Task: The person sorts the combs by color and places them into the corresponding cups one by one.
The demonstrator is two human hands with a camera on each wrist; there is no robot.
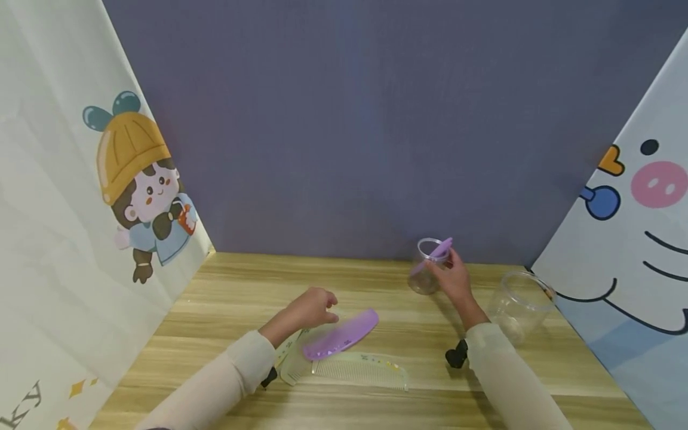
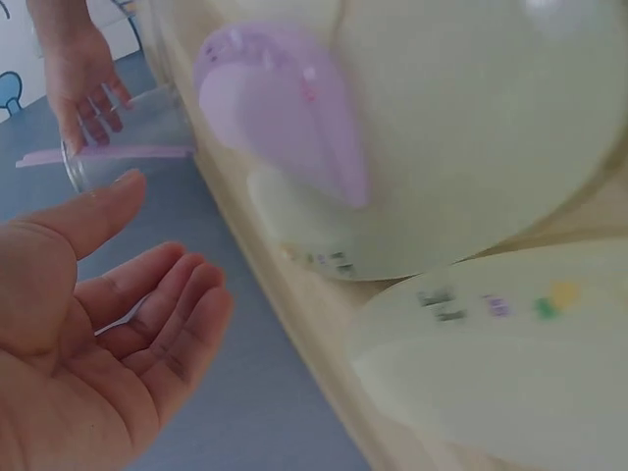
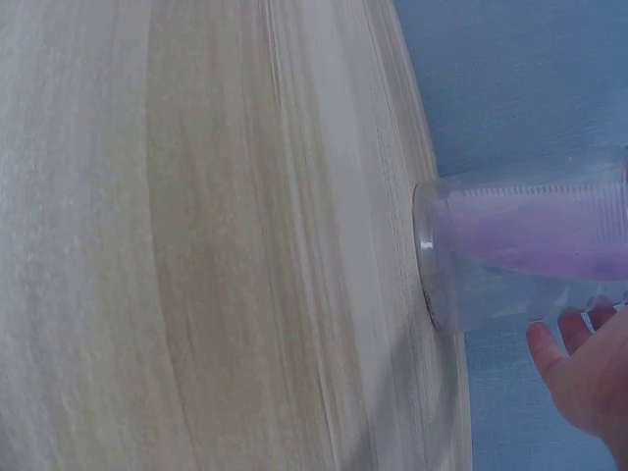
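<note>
The left hand [image 1: 307,307], fingers slack, hovers by the loose combs [image 1: 344,335] on the worktop [image 1: 231,298]; the right hand [image 1: 454,278], fingers relaxed, is at a clear cup [image 1: 423,285] with a purple comb [image 1: 441,248] leaning in it.

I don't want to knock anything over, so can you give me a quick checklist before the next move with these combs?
1. Clear cup upright: ok, it stands on the table.
2. Slim purple comb inside it: ok, it leans within, one end above the rim.
3. Right hand off the cup: cannot tell, the fingers are at it, but contact is unclear.
4. Left hand free: ok, it holds nothing.
5. Loose purple comb uncovered: ok, nothing lies over it.
6. Green combs uncovered: not ok, the loose purple comb lies over them.
</note>
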